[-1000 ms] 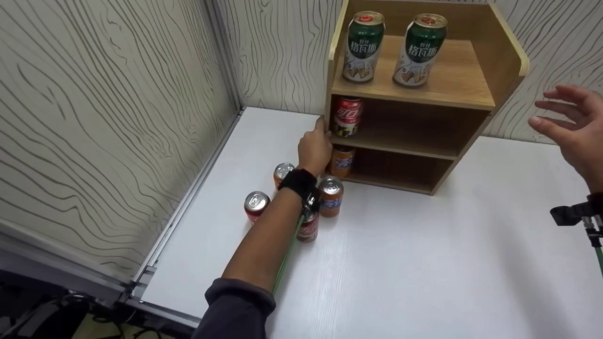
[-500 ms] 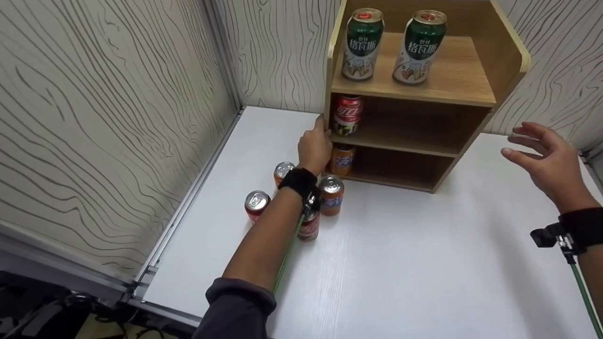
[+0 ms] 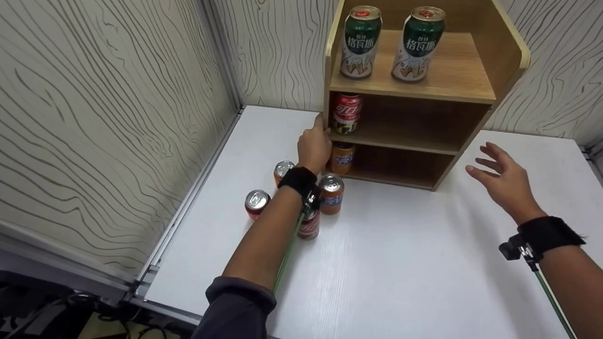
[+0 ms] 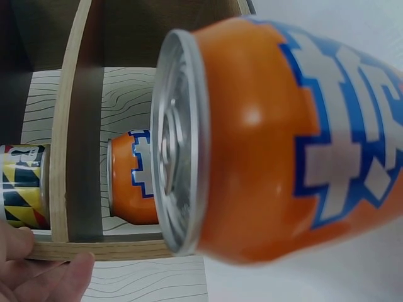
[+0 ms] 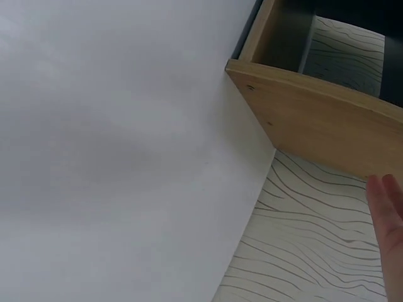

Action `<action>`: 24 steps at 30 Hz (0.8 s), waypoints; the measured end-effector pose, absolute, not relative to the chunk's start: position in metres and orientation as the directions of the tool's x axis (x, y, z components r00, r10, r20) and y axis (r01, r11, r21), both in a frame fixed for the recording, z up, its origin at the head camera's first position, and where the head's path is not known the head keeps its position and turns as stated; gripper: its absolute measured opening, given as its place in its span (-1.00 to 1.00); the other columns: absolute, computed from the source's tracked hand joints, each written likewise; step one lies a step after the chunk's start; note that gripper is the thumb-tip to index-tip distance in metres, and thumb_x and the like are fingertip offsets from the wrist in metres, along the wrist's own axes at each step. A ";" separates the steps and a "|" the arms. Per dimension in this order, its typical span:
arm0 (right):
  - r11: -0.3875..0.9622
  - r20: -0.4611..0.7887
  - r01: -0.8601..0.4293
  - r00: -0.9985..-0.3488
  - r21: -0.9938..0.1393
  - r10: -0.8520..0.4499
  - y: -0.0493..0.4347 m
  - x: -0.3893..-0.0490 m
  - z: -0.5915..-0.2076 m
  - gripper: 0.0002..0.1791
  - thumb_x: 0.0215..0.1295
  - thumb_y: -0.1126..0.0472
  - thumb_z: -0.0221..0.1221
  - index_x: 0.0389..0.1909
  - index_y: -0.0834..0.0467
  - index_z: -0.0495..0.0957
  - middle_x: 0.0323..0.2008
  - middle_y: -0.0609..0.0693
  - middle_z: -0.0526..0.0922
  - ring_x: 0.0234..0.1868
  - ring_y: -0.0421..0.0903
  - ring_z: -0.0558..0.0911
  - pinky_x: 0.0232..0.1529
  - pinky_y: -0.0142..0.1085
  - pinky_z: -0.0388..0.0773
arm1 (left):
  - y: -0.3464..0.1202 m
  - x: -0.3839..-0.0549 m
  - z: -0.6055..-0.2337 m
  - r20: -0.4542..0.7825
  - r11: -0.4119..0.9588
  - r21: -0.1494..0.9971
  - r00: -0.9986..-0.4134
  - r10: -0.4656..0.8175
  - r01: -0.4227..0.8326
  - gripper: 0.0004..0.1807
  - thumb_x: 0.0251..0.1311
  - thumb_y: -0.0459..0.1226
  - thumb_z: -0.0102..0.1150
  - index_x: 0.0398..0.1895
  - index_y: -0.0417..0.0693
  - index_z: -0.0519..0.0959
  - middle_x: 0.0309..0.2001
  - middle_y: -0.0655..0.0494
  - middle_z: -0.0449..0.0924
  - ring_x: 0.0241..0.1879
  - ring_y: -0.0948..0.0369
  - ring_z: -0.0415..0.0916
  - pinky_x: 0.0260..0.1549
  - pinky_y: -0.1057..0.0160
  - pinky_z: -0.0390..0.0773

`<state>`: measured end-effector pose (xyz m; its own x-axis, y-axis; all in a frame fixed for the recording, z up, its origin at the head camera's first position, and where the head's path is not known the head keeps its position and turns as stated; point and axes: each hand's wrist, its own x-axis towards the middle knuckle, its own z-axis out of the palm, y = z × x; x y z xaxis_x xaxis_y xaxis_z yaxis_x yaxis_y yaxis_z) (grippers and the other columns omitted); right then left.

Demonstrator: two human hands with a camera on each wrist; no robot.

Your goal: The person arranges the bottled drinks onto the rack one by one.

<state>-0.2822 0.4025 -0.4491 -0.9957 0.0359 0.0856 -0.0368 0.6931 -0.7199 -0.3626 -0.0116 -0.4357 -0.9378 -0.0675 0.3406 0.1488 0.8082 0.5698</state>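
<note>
Patterned walls (image 3: 127,108) back a wooden shelf (image 3: 454,66) that the left hand (image 3: 313,147) grips, the right hand (image 3: 506,183) loosely spread.

- White worktop (image 3: 405,273), faintly grained.
- Left wall (image 3: 108,122), pale with dark wavy lines.
- Back wall (image 3: 278,56), same pattern, meeting the left wall at a corner.
- Grey post (image 3: 220,47) in that corner.
- Metal rail (image 3: 189,197) along the worktop's left edge.
- Dark clutter (image 3: 42,313), lower left, indistinct.
</note>
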 end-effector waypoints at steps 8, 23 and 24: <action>0.706 0.059 -0.037 -0.998 -0.707 0.006 0.384 -0.296 -0.469 -0.09 0.55 -0.16 0.14 0.71 0.06 -0.05 0.67 0.22 0.13 0.53 0.35 0.37 0.30 -0.25 0.60 | -0.010 -0.363 -0.436 0.326 0.802 0.579 -0.943 -0.062 0.147 -0.58 0.60 -0.18 0.05 0.42 -0.04 0.42 0.01 -0.10 0.82 -0.09 0.05 0.83 -0.16 0.09 0.77; 0.634 0.064 -0.021 -0.997 -0.773 0.046 0.368 -0.319 -0.493 -0.05 0.59 -0.19 0.05 0.71 0.17 -0.18 0.68 0.28 0.02 0.56 0.45 0.27 0.48 0.28 0.31 | -0.014 -0.365 -0.437 0.358 0.811 0.562 -0.932 -0.062 0.163 -0.55 0.59 -0.21 0.06 0.45 -0.07 0.41 -0.11 -0.12 0.84 -0.24 0.04 0.83 -0.32 0.09 0.76; 0.625 0.065 -0.018 -0.997 -0.780 0.052 0.367 -0.319 -0.494 -0.04 0.59 -0.19 0.05 0.72 0.16 -0.19 0.68 0.28 0.01 0.57 0.45 0.26 0.49 0.27 0.30 | -0.014 -0.365 -0.437 0.359 0.810 0.563 -0.931 -0.062 0.163 -0.55 0.59 -0.21 0.06 0.45 -0.07 0.41 -0.11 -0.12 0.84 -0.23 0.03 0.83 -0.30 0.08 0.76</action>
<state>-0.3195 0.3668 -0.4943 -0.9965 0.0522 0.0647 -0.0179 0.6249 -0.7805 -0.3650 -0.0136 -0.4365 -0.9314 -0.0615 0.3587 0.1632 0.8104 0.5627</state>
